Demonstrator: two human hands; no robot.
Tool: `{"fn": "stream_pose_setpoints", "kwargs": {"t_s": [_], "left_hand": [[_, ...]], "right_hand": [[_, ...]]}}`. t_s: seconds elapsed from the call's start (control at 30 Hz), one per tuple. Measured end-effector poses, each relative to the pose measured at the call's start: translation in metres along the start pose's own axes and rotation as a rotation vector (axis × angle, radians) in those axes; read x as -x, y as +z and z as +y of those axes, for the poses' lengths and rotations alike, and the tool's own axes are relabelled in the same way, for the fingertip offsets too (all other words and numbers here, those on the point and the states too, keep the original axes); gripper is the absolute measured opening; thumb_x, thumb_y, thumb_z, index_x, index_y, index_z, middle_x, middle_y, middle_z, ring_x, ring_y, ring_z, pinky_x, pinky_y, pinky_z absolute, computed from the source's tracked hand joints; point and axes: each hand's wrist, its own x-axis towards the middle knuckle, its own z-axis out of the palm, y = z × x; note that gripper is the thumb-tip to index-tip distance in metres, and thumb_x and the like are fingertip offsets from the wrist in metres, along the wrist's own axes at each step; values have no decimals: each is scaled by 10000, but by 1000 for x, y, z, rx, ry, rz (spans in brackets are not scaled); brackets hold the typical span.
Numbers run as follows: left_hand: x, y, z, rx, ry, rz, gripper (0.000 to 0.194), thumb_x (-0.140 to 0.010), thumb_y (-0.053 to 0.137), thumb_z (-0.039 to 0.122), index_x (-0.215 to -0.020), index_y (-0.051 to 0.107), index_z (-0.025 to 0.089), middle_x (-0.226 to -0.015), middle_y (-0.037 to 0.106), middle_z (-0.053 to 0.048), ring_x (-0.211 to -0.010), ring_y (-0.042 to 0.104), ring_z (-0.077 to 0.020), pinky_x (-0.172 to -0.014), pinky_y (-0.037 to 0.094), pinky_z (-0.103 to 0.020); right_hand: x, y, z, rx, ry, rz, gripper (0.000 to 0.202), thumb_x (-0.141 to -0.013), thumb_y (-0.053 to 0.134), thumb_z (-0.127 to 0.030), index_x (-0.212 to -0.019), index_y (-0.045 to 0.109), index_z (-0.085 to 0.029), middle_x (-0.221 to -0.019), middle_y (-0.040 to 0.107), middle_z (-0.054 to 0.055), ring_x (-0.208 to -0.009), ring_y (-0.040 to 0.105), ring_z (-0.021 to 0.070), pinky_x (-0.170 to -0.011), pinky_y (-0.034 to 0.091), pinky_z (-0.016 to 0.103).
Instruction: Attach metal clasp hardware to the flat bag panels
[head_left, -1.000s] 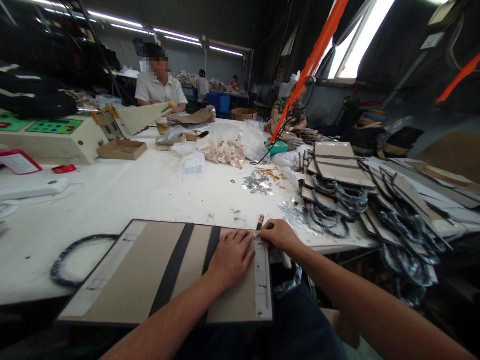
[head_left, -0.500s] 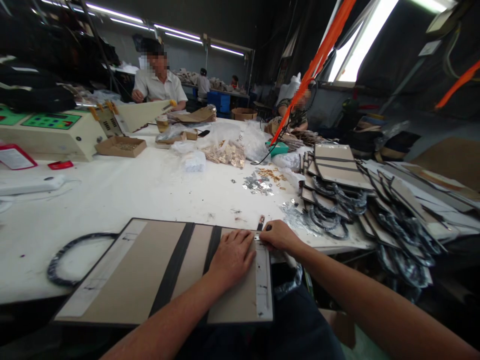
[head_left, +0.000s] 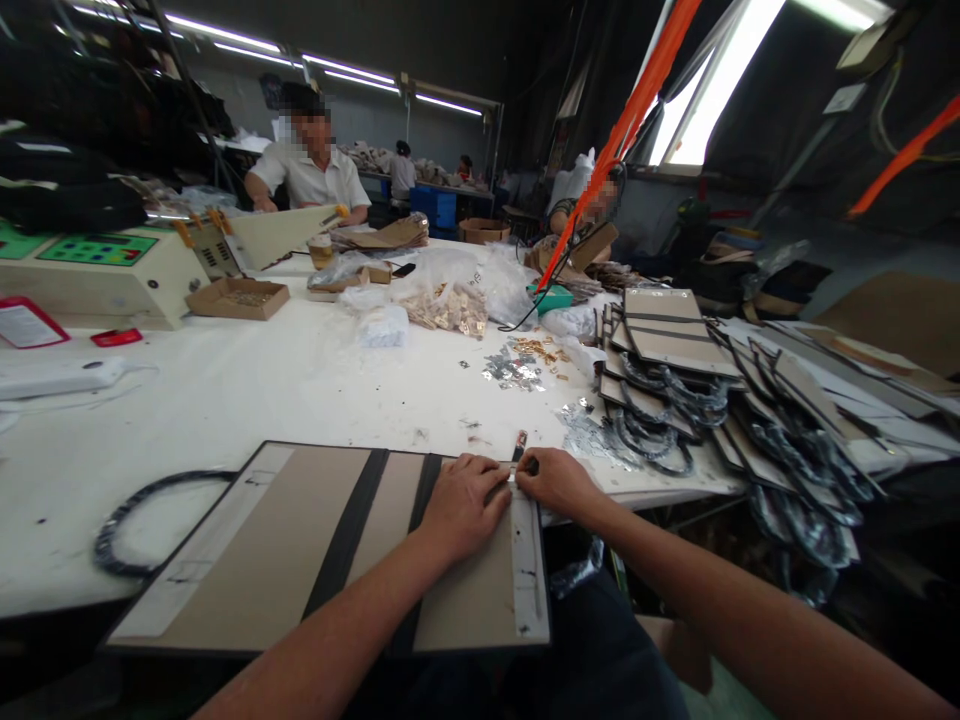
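Observation:
A beige flat panel (head_left: 285, 540) with dark bands and edging lies along the table's front edge. A plastic-wrapped loop handle (head_left: 112, 530) sticks out at its left. My left hand (head_left: 466, 505) rests on the panel's right part, fingers bent toward a small metal piece (head_left: 512, 477) near the top right corner. My right hand (head_left: 553, 480) is closed at that same piece, thumb and fingers pinched together. A tab (head_left: 519, 445) with a shiny end juts out just above the corner. Another wrapped handle (head_left: 579, 572) hangs below the right edge.
Loose silver plates (head_left: 514, 370) and gold pieces (head_left: 541, 348) lie mid-table. Stacked panels with wrapped handles (head_left: 675, 350) stand at the right. Plastic bags (head_left: 450, 290), a cardboard tray (head_left: 238, 300) and a machine (head_left: 112, 275) are farther back. A person (head_left: 315, 170) sits across the table.
My left fingers have bent more and drawn up toward the metal piece. My right hand has shifted slightly left, closer to them. The person across has moved an arm.

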Motion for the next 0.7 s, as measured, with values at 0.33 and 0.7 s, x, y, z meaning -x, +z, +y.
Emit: {"fn": "stream_pose_setpoints", "kwargs": {"t_s": [0.33, 0.7], "left_hand": [[-22, 9, -15, 54, -11, 22, 35, -925, 754, 280, -948, 774, 263, -1070, 706, -21, -1079, 608, -242, -906, 446, -410], [-22, 8, -12, 82, -23, 23, 44, -920, 731, 263, -941, 770, 258, -1084, 706, -34, -1090, 606, -254, -941, 453, -438]], "right_hand": [[-4, -28, 4, -699, 68, 93, 265, -864, 729, -428, -733, 697, -200, -511, 580, -38, -479, 534, 139, -523, 401, 263], [-27, -13, -29, -1405, -193, 449, 500, -919, 720, -448, -577, 436, -219, -485, 412, -79, -364, 368, 70, -378, 307, 226]]}}
